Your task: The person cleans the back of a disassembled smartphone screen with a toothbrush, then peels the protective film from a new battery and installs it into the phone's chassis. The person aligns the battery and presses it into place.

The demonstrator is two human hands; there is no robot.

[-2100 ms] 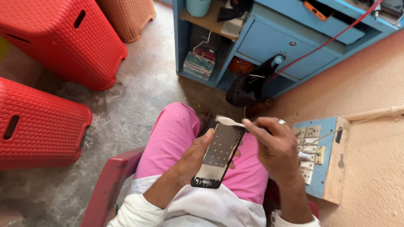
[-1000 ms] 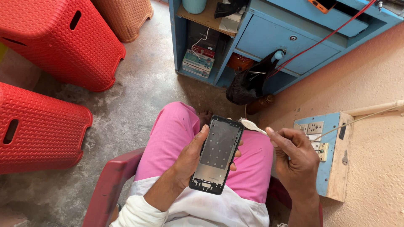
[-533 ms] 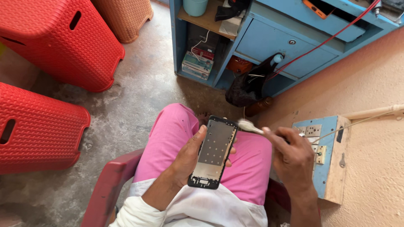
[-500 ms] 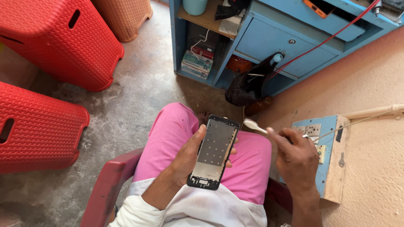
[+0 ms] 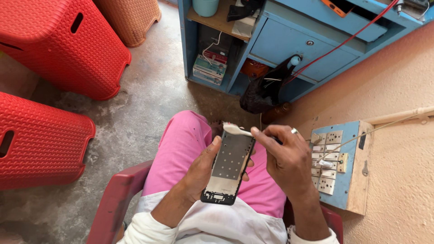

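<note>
Grey concrete floor (image 5: 149, 104) — three red woven-pattern stools (image 5: 58, 40) and a blue cabinet (image 5: 289, 40) stand on it.

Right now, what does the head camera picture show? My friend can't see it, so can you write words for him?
A seated person in pink trousers holds a bare black phone frame in the left hand, while the right hand puts a white toothbrush to its top edge. Red plastic stools and a blue wooden cabinet stand on the concrete floor.

The right hand (image 5: 289, 160) is covering most of the toothbrush (image 5: 236, 130) handle, and the left hand (image 5: 204, 169) is hiding the phone frame (image 5: 228, 167)'s left edge. At the left of the frame, the red stools (image 5: 40, 140) are running off the edge.
</note>
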